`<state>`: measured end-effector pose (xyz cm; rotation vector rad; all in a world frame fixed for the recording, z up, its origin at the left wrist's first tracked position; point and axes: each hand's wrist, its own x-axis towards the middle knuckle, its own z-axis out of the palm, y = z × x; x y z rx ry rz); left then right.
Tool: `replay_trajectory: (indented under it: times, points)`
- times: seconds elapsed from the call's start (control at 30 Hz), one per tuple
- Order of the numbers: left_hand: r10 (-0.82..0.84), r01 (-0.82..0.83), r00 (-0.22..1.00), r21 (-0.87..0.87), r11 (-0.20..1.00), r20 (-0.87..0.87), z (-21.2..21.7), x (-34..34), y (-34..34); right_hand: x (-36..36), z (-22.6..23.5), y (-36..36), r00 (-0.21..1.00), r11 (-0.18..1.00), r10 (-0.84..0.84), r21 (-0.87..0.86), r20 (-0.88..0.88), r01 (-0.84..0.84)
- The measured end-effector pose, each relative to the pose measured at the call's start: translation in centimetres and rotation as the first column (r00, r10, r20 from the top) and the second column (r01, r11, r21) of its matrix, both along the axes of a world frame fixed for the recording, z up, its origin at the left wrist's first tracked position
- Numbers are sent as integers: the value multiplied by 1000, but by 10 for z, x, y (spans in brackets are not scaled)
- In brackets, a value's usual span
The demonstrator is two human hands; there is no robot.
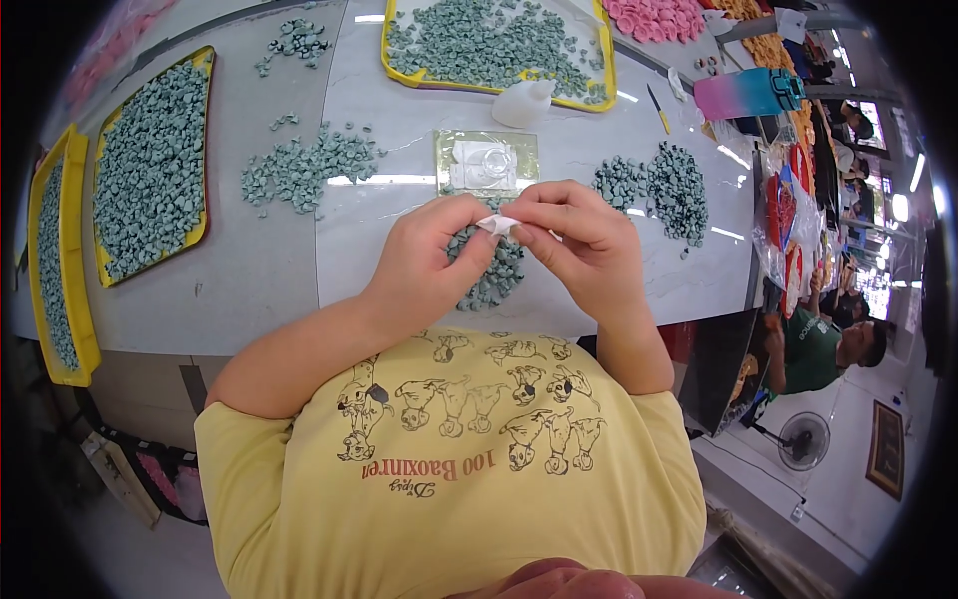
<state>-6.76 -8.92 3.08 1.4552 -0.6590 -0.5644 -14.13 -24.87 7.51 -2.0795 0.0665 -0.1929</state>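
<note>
Between the fingers of both hands sat a small white piece (497, 225), pinched from the two sides: the left hand (431, 255) closed on its left end, the right hand (582, 245) closed on its right end. Just under the fingers lay a pile of small green pieces (491, 275) on the grey tabletop (259, 270). Just beyond the fingers stood a clear square dish (486, 163) with white bits inside. Farther out were a white bottle (523, 103) and yellow trays (205, 150) full of green pieces.
</note>
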Motion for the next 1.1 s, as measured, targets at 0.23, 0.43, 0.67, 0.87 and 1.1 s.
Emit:
replay_trajectory:
  times: [0.23, 0.43, 0.67, 0.87, 1.1]
  points:
    - [23, -22, 993, -9, 1000, 118, 0, -1, -2, 3, -5, 5, 994, 968, -39, -242, 101, 63]
    - [7, -8, 992, 4, 1000, 125, 3, 0, -1, 4, -8, 1, 968, 955, -194, -196, 159, 224]
    - [45, -42, 969, -16, 999, 243, 0, -1, -1, 4, -6, 2, 983, 946, -67, -303, 170, 117]
    - [16, -13, 987, -23, 1000, 162, 2, -3, -2, 5, -3, -11, 950, 896, -234, -333, 208, 294]
    - [16, -14, 989, -15, 1000, 150, 4, -4, -2, 1, 5, -29, 913, 878, -263, -315, 312, 361]
